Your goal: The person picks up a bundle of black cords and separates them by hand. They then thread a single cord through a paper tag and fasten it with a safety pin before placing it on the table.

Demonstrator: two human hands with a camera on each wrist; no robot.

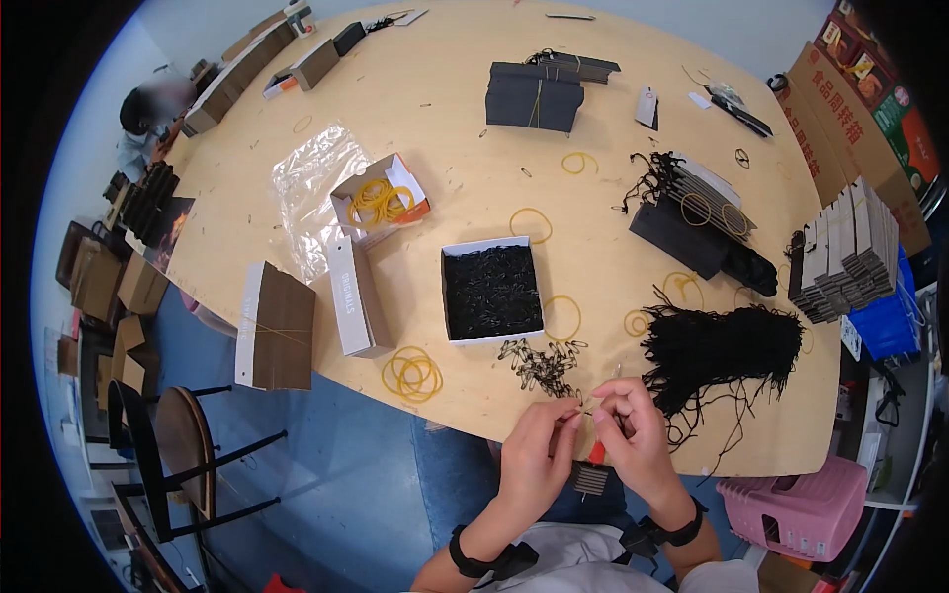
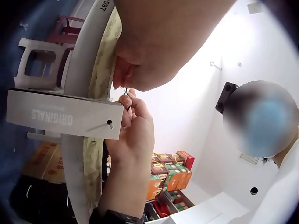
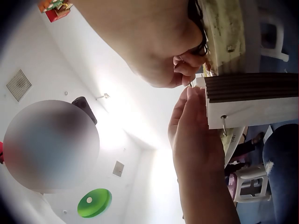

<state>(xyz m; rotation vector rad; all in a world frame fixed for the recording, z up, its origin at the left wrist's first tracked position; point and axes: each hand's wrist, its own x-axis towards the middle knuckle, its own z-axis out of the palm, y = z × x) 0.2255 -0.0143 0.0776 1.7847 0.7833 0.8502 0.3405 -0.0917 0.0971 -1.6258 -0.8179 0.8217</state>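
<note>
In the head view my left hand (image 1: pixel 539 445) and right hand (image 1: pixel 638 435) meet at the table's near edge, fingertips almost touching. Between them they pinch a small dark safety pin (image 1: pixel 581 403), mostly covered by the fingers. Just below, a stack of tags (image 1: pixel 591 480) sits by a red handle (image 1: pixel 597 452). A metal rod (image 2: pixel 99 126) pokes through the hole of the outer white tag (image 2: pixel 56 112), lettered ORIGINALS. Black cord (image 3: pixel 202 28) runs beside my right hand (image 3: pixel 154 42). A loose pile of safety pins (image 1: pixel 546 366) lies in front of the hands.
Beyond the pile stands a white box (image 1: pixel 542 292) full of black pins. A bundle of black cords (image 1: pixel 727 346) lies right. Yellow rubber bands (image 1: pixel 412 374) and two upright tag stacks (image 1: pixel 277 331) are left; another box (image 1: pixel 425 210) holds more bands. Grey tag stacks (image 1: pixel 850 252) stand far right.
</note>
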